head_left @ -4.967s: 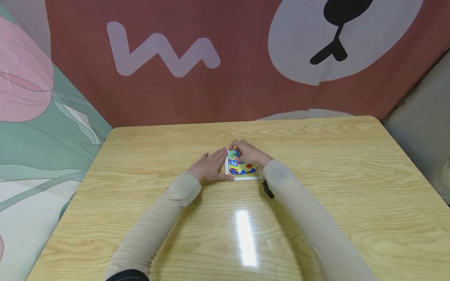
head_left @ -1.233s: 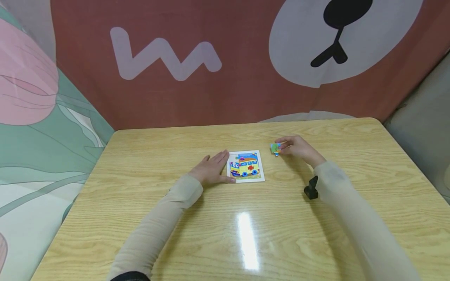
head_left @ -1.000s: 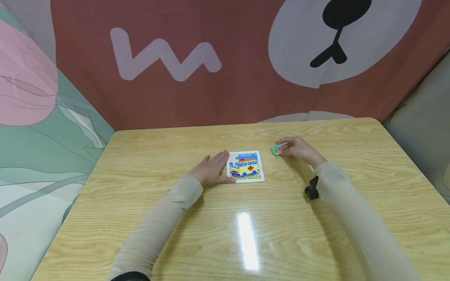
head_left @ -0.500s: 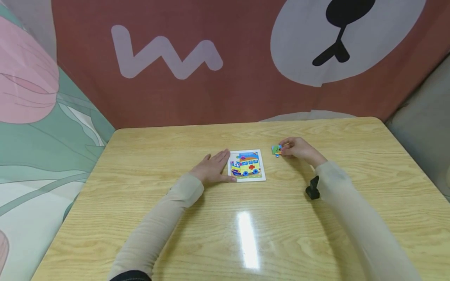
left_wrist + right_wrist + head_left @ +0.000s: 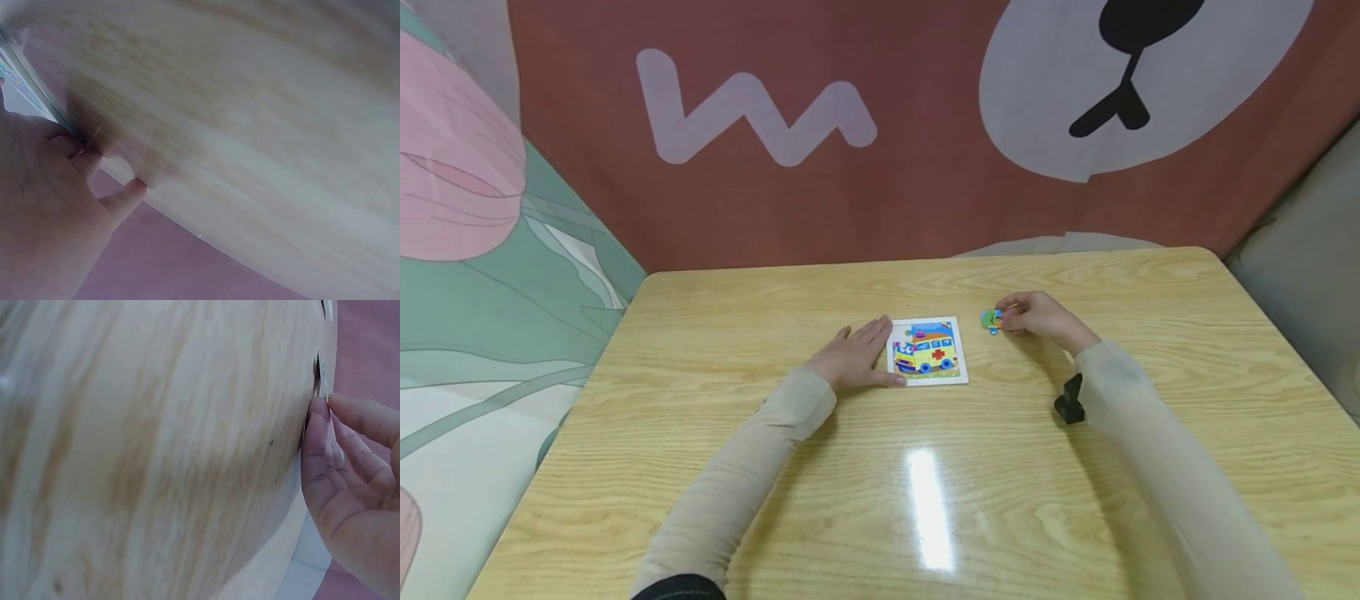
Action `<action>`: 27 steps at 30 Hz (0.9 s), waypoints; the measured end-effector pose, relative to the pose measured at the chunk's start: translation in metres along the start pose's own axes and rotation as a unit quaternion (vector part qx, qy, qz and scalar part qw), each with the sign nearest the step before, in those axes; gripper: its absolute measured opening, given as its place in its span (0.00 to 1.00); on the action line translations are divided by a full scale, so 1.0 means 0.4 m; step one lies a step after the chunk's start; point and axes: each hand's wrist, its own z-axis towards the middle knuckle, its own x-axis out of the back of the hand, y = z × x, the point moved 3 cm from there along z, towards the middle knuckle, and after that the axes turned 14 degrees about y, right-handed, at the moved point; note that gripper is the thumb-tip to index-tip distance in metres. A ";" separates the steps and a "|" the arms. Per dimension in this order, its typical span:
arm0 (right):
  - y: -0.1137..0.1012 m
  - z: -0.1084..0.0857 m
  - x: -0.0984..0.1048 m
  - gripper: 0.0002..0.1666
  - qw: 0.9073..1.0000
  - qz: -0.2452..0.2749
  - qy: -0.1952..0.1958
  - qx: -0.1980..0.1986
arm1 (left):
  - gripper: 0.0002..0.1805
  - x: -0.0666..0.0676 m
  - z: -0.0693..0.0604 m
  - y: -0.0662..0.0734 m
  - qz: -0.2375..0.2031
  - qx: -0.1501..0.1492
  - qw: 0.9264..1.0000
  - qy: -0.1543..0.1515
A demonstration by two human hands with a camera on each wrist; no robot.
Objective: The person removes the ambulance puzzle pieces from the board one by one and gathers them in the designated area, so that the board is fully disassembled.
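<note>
A white-framed jigsaw puzzle (image 5: 936, 348) with a yellow ambulance picture lies flat at mid-table in the head view. At its upper left is a pale patch without picture. My left hand (image 5: 852, 358) rests spread against the frame's left side, thumb on the lower corner; the left wrist view shows the frame's edge (image 5: 39, 87) beside the fingers. To the right of the puzzle, my right hand (image 5: 1041, 319) pinches a green, blue and orange jigsaw piece (image 5: 990, 321) low over the table. In the right wrist view the piece (image 5: 322, 374) appears only edge-on between thumb and fingers.
The wooden table (image 5: 760, 508) extends on all sides of the puzzle. Behind it hangs a reddish-brown wall cloth (image 5: 775, 217) with a cartoon face. A black wrist-camera mount (image 5: 1069, 402) sits under the right sleeve.
Five seconds ago my right hand was over the puzzle's upper left; it has since moved right with the jigsaw piece. Over the last second the piece has barely shifted. My left hand stays put.
</note>
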 end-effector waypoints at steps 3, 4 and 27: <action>-0.003 0.000 0.001 0.26 1.000 -0.001 0.005 0.003 | 0.56 0.000 0.001 0.001 0.000 0.000 1.000 0.000; -0.004 -0.001 0.002 0.26 1.000 -0.002 0.006 0.004 | 0.56 0.001 0.001 0.001 0.001 0.000 1.000 0.000; -0.112 0.000 -0.079 0.24 0.998 -0.023 0.030 0.051 | 0.56 -0.005 0.006 -0.005 0.009 -0.005 1.000 0.001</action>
